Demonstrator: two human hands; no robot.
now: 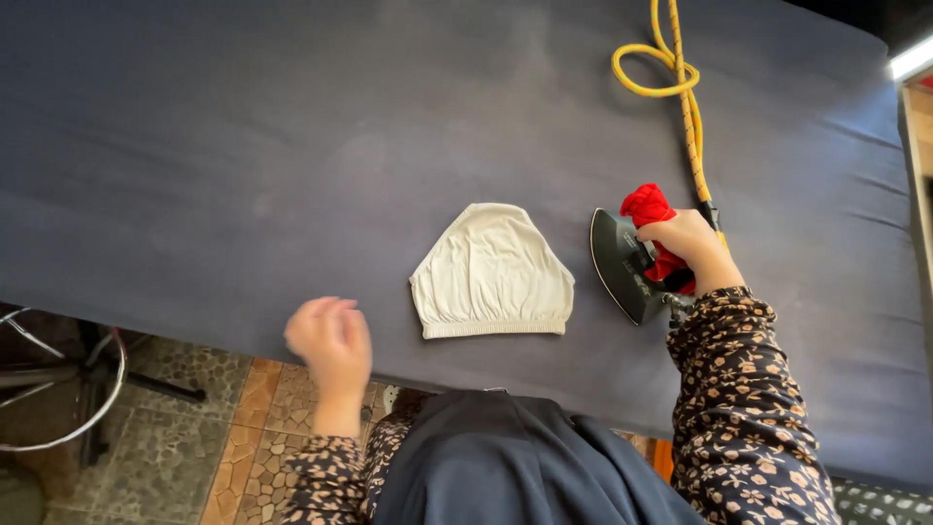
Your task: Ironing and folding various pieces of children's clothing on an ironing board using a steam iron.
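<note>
A small cream cap-shaped cloth (493, 273) lies flat on the dark blue padded ironing table (243, 165), near its front edge. Right of the cloth, my right hand (692, 248) grips the handle of a black iron (620, 264), which is wrapped in red cloth (647, 207); the iron is tipped up on its side with its soleplate facing the cream cloth. My left hand (328, 337) hovers at the table's front edge, left of the cream cloth, blurred, fingers loosely curled and holding nothing.
A yellow braided cord (680, 87) runs from the iron up across the table, with a loop at the far end. Below the table edge are a tiled floor (243, 428) and a metal stand (68, 389) at left.
</note>
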